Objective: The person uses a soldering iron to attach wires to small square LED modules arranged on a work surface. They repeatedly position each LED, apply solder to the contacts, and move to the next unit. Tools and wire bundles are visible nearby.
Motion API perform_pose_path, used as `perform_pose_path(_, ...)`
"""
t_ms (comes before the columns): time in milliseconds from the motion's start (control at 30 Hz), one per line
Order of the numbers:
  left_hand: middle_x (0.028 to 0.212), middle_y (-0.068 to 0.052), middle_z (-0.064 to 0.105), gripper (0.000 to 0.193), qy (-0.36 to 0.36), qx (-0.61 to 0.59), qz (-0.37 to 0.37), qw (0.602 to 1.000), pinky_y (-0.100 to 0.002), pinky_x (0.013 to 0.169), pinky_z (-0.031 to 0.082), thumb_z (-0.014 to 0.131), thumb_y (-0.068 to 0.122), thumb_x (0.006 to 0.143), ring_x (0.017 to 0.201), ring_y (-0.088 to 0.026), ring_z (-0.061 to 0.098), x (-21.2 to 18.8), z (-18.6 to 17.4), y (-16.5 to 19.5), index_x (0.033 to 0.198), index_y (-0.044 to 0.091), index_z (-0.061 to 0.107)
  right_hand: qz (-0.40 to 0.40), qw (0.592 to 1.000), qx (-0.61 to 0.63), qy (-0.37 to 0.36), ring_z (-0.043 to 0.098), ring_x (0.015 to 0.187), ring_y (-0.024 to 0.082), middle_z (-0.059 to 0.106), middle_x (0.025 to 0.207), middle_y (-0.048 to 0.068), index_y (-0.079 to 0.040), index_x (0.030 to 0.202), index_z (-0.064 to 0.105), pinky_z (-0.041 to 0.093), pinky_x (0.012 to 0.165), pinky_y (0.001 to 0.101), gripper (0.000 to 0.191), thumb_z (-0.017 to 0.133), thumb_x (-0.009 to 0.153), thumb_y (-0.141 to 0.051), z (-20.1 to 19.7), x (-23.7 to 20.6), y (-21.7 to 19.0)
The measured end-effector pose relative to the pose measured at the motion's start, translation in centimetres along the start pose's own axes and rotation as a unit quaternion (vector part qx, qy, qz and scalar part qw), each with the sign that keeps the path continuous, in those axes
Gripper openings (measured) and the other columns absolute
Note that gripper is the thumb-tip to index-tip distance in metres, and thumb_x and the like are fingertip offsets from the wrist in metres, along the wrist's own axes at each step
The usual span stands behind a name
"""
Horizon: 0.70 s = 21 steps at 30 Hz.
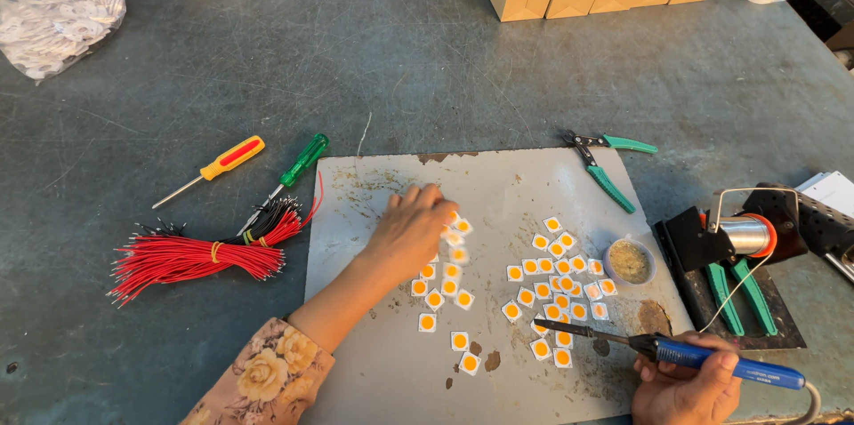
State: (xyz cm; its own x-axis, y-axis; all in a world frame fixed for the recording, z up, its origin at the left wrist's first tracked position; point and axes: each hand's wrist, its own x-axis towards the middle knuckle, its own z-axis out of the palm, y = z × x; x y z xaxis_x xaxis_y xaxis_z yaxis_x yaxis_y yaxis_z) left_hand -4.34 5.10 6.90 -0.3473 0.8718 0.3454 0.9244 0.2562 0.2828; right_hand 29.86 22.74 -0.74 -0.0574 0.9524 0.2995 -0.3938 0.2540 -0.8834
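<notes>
Iron (676, 352) in right hand (685, 389) — tip points left.

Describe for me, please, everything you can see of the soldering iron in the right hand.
The soldering iron has a blue handle, a black collar and a thin dark metal tip. The right hand grips its handle, which lies nearly level, tip pointing left and hanging just above the small white squares with orange centres on the grey work sheet. A grey cord leaves the handle's rear end at the picture's lower right edge.
</notes>
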Motion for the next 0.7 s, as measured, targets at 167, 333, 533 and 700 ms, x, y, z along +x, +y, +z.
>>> perform_pose_path(167, 0.109, -0.004, 0.059, 0.038, -0.079, -0.010, 0.027, 0.996, -0.042, 0.091, 0.037, 0.061, -0.003, 0.081, 0.107, -0.024, 0.055, -1.0, -1.1, 2.2, 0.115, 0.012, 0.068, -0.005, 1.000, 0.022, -0.013, 0.046, 0.059, 0.014, 0.052, 0.081, 0.009, -0.004, 0.101, 0.049, 0.044, 0.051, 0.0310, 0.046, 0.050, 0.125, -0.044, 0.8, -0.7, -1.0)
perform_pose_path(333, 0.111, -0.003, 0.060, 0.036, -0.137, -0.036, 0.065, 0.988, -0.041, 0.092, 0.036, 0.064, 0.000, 0.083, 0.111, -0.021, 0.056, -1.5, -2.2, 4.1, 0.117, 0.012, 0.068, -0.005, 0.999, 0.038, -0.021, 0.042, 0.050, 0.016, 0.046, 0.067, 0.007, -0.003, 0.098, 0.052, 0.042, 0.049, 0.0320, 0.048, 0.050, 0.122, -0.045, 1.1, -0.9, -1.8)
perform_pose_path(533, 0.108, -0.007, 0.065, 0.048, -0.143, -0.062, 0.061, 0.986, -0.045, 0.082, 0.049, 0.064, 0.002, 0.085, 0.094, -0.029, 0.063, -1.2, -3.2, 4.8, 0.132, 0.013, 0.060, 0.011, 0.999, 0.031, -0.014, 0.043, 0.050, 0.016, 0.046, 0.066, 0.006, -0.005, 0.100, 0.052, 0.043, 0.051, 0.0334, 0.047, 0.051, 0.119, -0.047, 1.0, -0.9, -2.3)
perform_pose_path(700, 0.096, -0.006, 0.069, 0.031, -0.027, 0.068, 0.122, 0.990, -0.044, 0.063, 0.055, 0.059, 0.020, 0.099, 0.086, -0.028, 0.067, 0.0, -5.4, 3.7, 0.128, 0.009, 0.058, 0.032, 0.998, 0.044, -0.016, 0.045, 0.053, 0.016, 0.047, 0.067, 0.005, -0.006, 0.106, 0.053, 0.043, 0.052, 0.0337, 0.041, 0.051, 0.119, -0.045, 0.2, -0.9, -2.8)
